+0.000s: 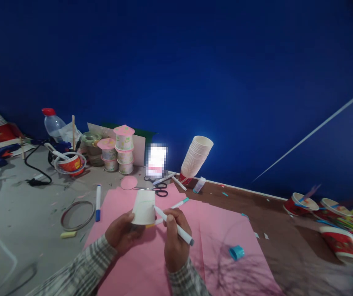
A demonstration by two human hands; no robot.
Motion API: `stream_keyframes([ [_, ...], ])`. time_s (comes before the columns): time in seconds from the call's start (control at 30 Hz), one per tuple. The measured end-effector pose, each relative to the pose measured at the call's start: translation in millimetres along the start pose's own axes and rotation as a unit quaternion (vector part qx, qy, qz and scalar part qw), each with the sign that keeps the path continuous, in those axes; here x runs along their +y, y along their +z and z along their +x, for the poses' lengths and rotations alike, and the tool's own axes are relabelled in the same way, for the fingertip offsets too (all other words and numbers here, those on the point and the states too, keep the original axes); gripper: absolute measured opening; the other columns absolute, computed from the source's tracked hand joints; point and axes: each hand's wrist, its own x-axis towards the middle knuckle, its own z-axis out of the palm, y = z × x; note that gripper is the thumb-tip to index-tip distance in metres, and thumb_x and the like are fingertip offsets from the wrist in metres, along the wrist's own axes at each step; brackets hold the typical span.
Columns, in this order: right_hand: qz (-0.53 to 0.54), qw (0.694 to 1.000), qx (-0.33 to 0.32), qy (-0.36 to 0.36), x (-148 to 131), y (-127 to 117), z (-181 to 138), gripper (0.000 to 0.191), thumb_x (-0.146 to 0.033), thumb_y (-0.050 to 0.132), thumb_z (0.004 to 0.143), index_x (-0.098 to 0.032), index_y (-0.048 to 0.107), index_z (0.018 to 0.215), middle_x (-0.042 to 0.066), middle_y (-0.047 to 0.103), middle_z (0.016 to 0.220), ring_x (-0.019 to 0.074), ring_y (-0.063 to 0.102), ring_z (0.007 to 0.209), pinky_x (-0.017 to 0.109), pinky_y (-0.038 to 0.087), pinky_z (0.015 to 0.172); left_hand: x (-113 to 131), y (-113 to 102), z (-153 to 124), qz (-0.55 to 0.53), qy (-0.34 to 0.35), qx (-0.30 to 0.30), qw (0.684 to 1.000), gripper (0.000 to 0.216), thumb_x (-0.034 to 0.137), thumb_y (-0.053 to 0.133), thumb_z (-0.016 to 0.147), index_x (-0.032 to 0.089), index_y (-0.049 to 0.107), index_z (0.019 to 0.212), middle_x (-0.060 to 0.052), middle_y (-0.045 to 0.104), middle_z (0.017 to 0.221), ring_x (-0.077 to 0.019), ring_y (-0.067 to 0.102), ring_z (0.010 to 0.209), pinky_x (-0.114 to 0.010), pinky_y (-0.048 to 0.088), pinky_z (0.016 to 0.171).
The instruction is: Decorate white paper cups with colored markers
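My left hand (121,232) grips a white paper cup (144,207) by its lower side, and a faint green line runs across the cup's upper part. A white marker with a grey end (181,233) is pinched in my right hand (177,236), its tip at the cup's right side; whether it touches cannot be made out. Pink paper sheets (216,246) lie beneath both hands. Behind the cup are black-handled scissors (161,190), and a green-tipped marker (181,202) lies just beyond my right hand. A round pink paper piece (128,182) rests behind my left hand.
Small towers of decorated cups with pink roofs (124,148) stand at the back, left of a blurred bright screen (156,160). A leaning stack of paper cups (196,156) is right of it. A tape ring (77,215), blue-capped marker (98,201) and teal piece (236,252) lie nearby.
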Motion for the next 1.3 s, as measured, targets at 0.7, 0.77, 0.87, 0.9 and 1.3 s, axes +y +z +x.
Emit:
stream_keyframes([
  [0.7, -0.019, 1.0, 0.014, -0.004, -2.1, -1.8, 5.4, 0.02, -0.025, 0.047, 0.078, -0.023, 0.065, 0.071, -0.002, 0.057, 0.058, 0.0184, 0.051, 0.05, 0.027, 0.043, 0.048, 0.5, -1.3, -1.4, -0.01, -0.013, -0.027, 1.0, 0.031, 0.033, 0.061, 0.056, 0.007, 0.066, 0.074, -0.011, 0.066, 0.052, -0.008, 0.034, 0.028, -0.024, 0.023, 0.03],
  [0.77, -0.021, 1.0, 0.013, -0.007, -1.8, -1.5, 5.1, 0.019, -0.024, 0.048, 0.078, -0.022, 0.065, 0.07, -0.002, 0.057, 0.058, 0.0186, 0.051, 0.05, 0.028, 0.044, 0.049, 0.3, -2.3, -1.8, -0.006, -0.029, -0.04, 0.999, 0.033, 0.035, 0.06, 0.057, 0.007, 0.066, 0.074, -0.009, 0.063, 0.046, -0.0083, 0.034, 0.027, -0.024, 0.024, 0.031],
  [0.87, -0.014, 1.0, 0.011, -0.005, -0.8, -1.6, 4.3, 0.019, -0.024, 0.048, 0.077, -0.022, 0.065, 0.069, -0.002, 0.058, 0.058, 0.0191, 0.052, 0.051, 0.028, 0.044, 0.049, 0.7, -3.1, -2.0, -0.006, -0.032, -0.031, 0.999, 0.035, 0.035, 0.06, 0.055, 0.007, 0.067, 0.076, -0.009, 0.065, 0.048, -0.008, 0.033, 0.027, -0.024, 0.024, 0.031],
  [0.9, -0.009, 1.0, 0.008, -0.002, -0.6, -1.7, 3.9, 0.019, -0.023, 0.048, 0.077, -0.022, 0.065, 0.069, -0.002, 0.058, 0.059, 0.0192, 0.052, 0.051, 0.028, 0.044, 0.049, 1.1, -3.6, -1.9, -0.01, -0.032, -0.022, 0.999, 0.036, 0.035, 0.06, 0.055, 0.007, 0.067, 0.076, -0.01, 0.065, 0.05, -0.0079, 0.033, 0.027, -0.024, 0.024, 0.031],
  [1.3, 0.025, 0.999, -0.013, 0.027, -7.1, -0.4, -4.3, 0.021, -0.021, 0.049, 0.074, -0.021, 0.066, 0.061, -0.003, 0.055, 0.052, 0.0175, 0.048, 0.045, 0.026, 0.039, 0.043, 3.9, -5.9, 1.5, -0.08, -0.027, 0.051, 0.995, 0.031, 0.029, 0.062, 0.05, 0.005, 0.068, 0.068, -0.017, 0.071, 0.057, -0.0106, 0.039, 0.029, -0.023, 0.028, 0.027],
])
